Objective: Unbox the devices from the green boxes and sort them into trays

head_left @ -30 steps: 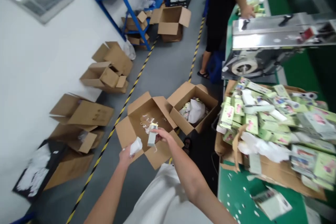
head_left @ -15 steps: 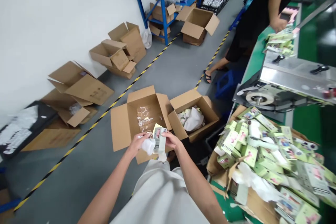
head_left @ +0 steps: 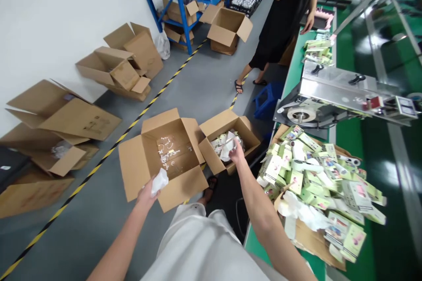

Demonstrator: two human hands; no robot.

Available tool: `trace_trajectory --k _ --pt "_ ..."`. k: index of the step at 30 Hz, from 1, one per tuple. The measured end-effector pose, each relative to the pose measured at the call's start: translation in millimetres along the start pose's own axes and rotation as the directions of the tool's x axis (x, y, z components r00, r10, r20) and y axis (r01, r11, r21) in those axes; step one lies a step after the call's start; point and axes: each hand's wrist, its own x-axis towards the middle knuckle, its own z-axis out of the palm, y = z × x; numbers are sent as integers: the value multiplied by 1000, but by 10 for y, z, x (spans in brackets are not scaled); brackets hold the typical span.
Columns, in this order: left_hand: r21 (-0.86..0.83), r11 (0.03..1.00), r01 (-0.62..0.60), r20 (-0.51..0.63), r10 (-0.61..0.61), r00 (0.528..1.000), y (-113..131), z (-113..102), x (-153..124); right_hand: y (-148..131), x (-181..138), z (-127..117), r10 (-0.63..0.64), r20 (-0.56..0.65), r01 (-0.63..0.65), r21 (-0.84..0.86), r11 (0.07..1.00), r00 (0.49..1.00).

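My left hand (head_left: 147, 193) is closed round a small item in white wrapping (head_left: 160, 181), just above the near left flap of a large open carton (head_left: 169, 131). Small white curved pieces (head_left: 168, 153) lie scattered on that carton's floor. To the right, my right hand (head_left: 236, 154) reaches over a smaller open carton (head_left: 253, 140). Its fingers are blurred against white packaging (head_left: 225, 153), so I cannot tell whether they grip any of it. Crumpled printed packaging fills the bottom of this smaller carton.
A heap of light-green printed boxes (head_left: 308, 184) and white devices covers the bench at right, below a metal machine (head_left: 332, 88). A person in black (head_left: 277, 22) stands beyond. Open cartons (head_left: 79, 118) line the wall, with blue shelving (head_left: 178, 4) behind. A blue stool (head_left: 265, 101) stands by the bench.
My hands have moved apart: the left went left with the white-wrapped item, the right went over the smaller carton. The small printed box is no longer plainly visible. The other person has straightened up.
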Motion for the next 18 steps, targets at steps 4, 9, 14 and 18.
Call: trace_trajectory --k 4,9,14,18 --pt "-38 999 4 38 -3 999 -132 214 -369 10 -229 75 21 18 -19 -107 994 1000" --pt "9 985 -170 411 152 899 -35 848 -965 336 -1353 -48 48 390 27 -185 982 920" --pt "93 992 -83 792 -23 610 37 1357 -1555 385 -2238 -453 -435 114 446 -355 822 893" --pt "277 931 236 869 -348 352 -94 1624 -1923 169 -2710 -876 -645 -223 495 -475 727 731"
